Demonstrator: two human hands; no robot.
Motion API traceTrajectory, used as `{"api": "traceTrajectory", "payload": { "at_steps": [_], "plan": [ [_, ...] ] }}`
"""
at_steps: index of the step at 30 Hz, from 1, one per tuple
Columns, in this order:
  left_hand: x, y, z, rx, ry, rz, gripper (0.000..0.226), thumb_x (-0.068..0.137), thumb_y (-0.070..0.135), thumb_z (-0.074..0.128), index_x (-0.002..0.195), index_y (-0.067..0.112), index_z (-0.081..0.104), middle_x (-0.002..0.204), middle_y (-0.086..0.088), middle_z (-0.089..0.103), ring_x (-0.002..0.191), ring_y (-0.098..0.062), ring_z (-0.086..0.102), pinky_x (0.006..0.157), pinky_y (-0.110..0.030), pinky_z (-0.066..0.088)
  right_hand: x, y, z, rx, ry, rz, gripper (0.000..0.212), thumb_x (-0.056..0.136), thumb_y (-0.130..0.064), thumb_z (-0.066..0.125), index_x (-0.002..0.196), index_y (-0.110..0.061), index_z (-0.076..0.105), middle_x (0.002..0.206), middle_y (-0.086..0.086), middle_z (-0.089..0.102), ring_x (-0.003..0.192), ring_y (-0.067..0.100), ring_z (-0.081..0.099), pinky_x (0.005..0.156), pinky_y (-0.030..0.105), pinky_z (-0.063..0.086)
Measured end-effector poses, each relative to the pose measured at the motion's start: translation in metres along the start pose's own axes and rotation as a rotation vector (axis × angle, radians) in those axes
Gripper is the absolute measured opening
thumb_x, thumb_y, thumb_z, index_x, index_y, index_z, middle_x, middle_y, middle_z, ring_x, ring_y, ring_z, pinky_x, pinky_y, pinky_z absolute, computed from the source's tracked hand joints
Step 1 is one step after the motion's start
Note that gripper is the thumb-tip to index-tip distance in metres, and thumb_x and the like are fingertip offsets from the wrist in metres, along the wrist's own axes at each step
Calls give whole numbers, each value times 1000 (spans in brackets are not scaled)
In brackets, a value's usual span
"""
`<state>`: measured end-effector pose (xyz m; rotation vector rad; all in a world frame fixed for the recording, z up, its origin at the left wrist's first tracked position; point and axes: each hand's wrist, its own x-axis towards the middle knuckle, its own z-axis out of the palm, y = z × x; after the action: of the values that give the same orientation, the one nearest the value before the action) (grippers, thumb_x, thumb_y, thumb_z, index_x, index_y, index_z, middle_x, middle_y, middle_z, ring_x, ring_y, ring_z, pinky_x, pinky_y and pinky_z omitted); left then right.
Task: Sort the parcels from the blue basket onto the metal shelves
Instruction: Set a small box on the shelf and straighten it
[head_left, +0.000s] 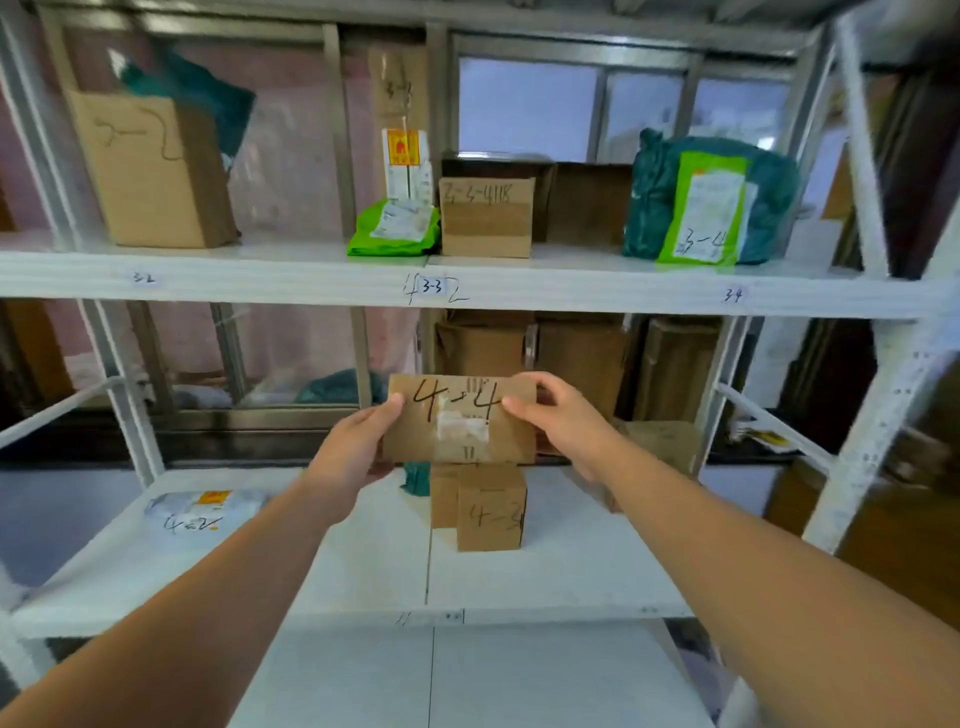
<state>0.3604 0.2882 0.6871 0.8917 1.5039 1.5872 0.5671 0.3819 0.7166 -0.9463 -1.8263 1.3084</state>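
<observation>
Head view: both hands hold a flat cardboard parcel marked "4-4" (461, 419) up in the air, above and slightly behind the small carton marked "4-3" (491, 509) that stands on the lower metal shelf (571, 566). The left hand (358, 447) grips the parcel's left edge, thumb on its face; the right hand (563, 415) grips the right edge.

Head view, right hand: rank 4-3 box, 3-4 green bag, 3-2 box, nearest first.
From the right hand gripping the 4-4 box:
1. 4-3 box, lower shelf, just below.
2. 3-4 green bag, upper shelf, right.
3. 3-2 box, upper shelf, far left.
</observation>
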Motion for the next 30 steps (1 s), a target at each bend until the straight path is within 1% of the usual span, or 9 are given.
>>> {"api": "traceTrajectory", "payload": {
  "at_steps": [3, 6, 9, 13, 16, 19, 22, 26, 30],
  "plan": [
    [-1, 35, 14, 30, -6, 56, 26, 92, 44, 55, 105, 23, 61, 110, -2, 63, 103, -20, 57, 92, -39, 48, -1, -31, -17, 8, 55, -64, 17, 90, -28, 64, 102, -36, 55, 111, -9, 60, 105, 15, 57, 94, 43, 49],
    [3, 69, 16, 101, -2, 118, 30, 90, 49, 55, 102, 22, 62, 105, -2, 64, 101, -22, 57, 89, -37, 49, 1, -57, -28, 15, 94, -105, 17, 91, -29, 63, 101, -38, 54, 108, -10, 61, 97, 9, 57, 85, 36, 50],
    [5, 99, 16, 115, -18, 186, 32, 92, 47, 54, 106, 19, 61, 96, 2, 62, 95, -20, 56, 89, -38, 47, 7, -80, -32, 7, 125, -134, 17, 92, -29, 61, 104, -37, 53, 107, -11, 61, 96, 8, 58, 81, 33, 50],
    [10, 124, 10, 156, -63, 237, 26, 93, 49, 49, 98, 26, 60, 100, 6, 64, 101, -18, 57, 98, -39, 45, 16, -109, -32, -41, 118, -150, 21, 93, -30, 60, 113, -33, 54, 109, -9, 62, 102, 14, 59, 91, 39, 51],
    [20, 134, 2, 217, -76, 250, 29, 92, 53, 48, 99, 28, 60, 108, 1, 65, 105, -20, 59, 99, -43, 46, 22, -119, -32, -78, 92, -150, 27, 93, -30, 59, 119, -29, 54, 112, -6, 63, 104, 15, 60, 87, 36, 52],
    [31, 131, -5, 255, -157, 216, 34, 93, 49, 51, 118, 27, 55, 115, -2, 63, 107, -24, 60, 99, -46, 46, 25, -116, -33, -84, 41, -102, 28, 93, -27, 61, 120, -28, 56, 111, -2, 64, 101, 14, 61, 79, 31, 52],
    [39, 115, -10, 285, -226, 196, 38, 91, 41, 58, 126, 28, 50, 117, -1, 61, 105, -24, 61, 98, -46, 48, 29, -103, -33, -39, 6, -17, 29, 92, -22, 61, 120, -26, 56, 109, -1, 64, 97, 14, 62, 72, 28, 50],
    [47, 81, -8, 362, -316, 133, 32, 89, 34, 62, 119, 31, 52, 115, 3, 61, 103, -17, 59, 88, -35, 49, 35, -69, -30, -19, -103, 139, 35, 90, -13, 64, 122, -24, 55, 117, 6, 62, 105, 22, 61, 79, 36, 53],
    [63, 42, -5, 433, -367, 14, 26, 88, 29, 64, 114, 31, 58, 117, 2, 62, 111, -20, 58, 103, -45, 42, 37, -35, -26, -92, -132, 230, 40, 89, -8, 64, 126, -19, 53, 115, 6, 62, 103, 20, 62, 80, 33, 53]
  ]
}}
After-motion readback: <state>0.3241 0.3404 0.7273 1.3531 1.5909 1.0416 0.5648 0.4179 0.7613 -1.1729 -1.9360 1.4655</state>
